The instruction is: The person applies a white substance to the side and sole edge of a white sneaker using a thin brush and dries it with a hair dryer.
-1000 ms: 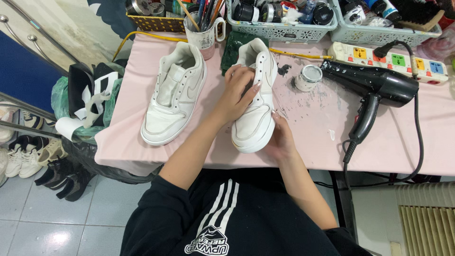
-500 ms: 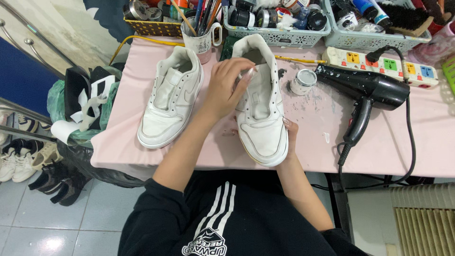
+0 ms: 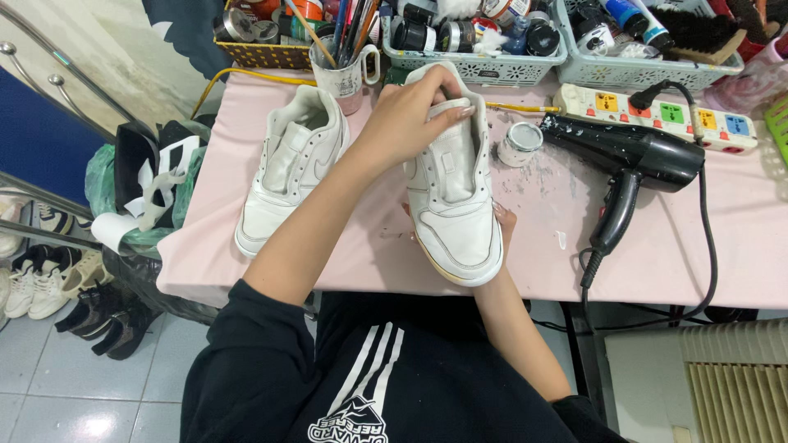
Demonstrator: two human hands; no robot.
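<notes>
A: Sneaker (image 3: 453, 197), white, sits mid-table (image 3: 657, 254), toe pointing to the near edge, heel to the far side.

B: Hands?

A: Left hand (image 3: 414, 111) is at the far end, fingers (image 3: 455, 111) pinched on the tongue/collar area, so it's grasping the shoe's top. Right hand (image 3: 502, 226) is mostly hidden under & behind the sneaker on its right side, near the toe; only a bit of fingers shows. It cradles the shoe, but exact grip I can't tell.

B: Anything else close by?

A: 2nd white sneaker (image 3: 287, 168) lies just left, flat on the table, apart from the held one. Small open tin (image 3: 520, 142) w/ white stuff is just right of the held shoe's heel. Black hair dryer (image 3: 632, 168) lies further right, cord trailing off the near edge. White power strip (image 3: 657, 111) is behind it. Mug of brushes (image 3: 345, 70) stands at the far side btwn the two shoes, and baskets (image 3: 501, 70) of jars line the far edge. Shoes on the floor (image 3: 49, 271) far left.
</notes>
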